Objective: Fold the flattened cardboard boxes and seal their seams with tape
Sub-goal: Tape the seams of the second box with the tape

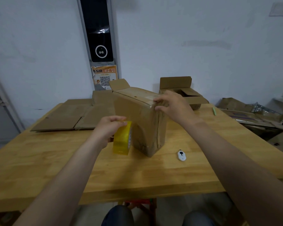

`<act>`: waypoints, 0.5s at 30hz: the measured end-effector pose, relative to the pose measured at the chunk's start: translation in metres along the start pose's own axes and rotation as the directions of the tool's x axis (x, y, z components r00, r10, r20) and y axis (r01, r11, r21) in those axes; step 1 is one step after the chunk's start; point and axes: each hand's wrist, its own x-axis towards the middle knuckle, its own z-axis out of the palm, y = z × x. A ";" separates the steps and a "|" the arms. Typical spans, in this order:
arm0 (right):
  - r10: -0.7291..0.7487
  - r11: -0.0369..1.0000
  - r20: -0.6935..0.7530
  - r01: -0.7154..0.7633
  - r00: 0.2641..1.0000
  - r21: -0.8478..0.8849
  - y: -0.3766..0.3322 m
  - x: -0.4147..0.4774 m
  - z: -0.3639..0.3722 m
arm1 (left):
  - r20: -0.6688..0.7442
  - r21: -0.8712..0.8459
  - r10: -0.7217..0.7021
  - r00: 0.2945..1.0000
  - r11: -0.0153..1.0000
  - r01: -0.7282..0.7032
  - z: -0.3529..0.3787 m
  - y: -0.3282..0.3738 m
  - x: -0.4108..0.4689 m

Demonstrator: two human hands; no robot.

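At the middle of the worktop [137, 175] a folded box [137, 111] stands on end, one bottom corner pointing at the near edge. The left hand [108, 126] grips a yellow tape roll [122, 141], held upright against the box's left face. The right hand [173, 106] curls over the box's top right corner, thumb on the side. Flattened boxes [69, 116] lie along the far left edge and an open box [186, 93] sits far right. A white cutter [181, 155] lies near the box, with bare wood in front.
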 end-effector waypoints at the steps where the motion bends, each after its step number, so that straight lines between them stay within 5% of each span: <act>1: -0.028 0.999 -0.005 0.028 1.000 -0.032 -0.005 0.000 -0.003 | -0.031 -0.018 0.011 0.999 1.000 -0.012 0.001 -0.002 0.002; 6: -0.162 0.962 -0.028 0.152 0.986 -0.227 -0.031 -0.002 -0.010 | -0.196 -0.016 0.127 0.972 0.991 -0.133 0.006 -0.007 0.008; 11: 0.105 0.980 -0.043 -0.096 0.994 0.172 -0.014 0.002 -0.003 | -0.235 -0.121 0.093 0.968 0.985 -0.124 0.007 -0.009 0.008; 15: 0.273 0.823 0.236 -0.354 0.933 0.445 0.009 -0.008 0.012 | -0.198 -0.111 0.095 0.976 0.987 -0.119 0.021 -0.021 0.003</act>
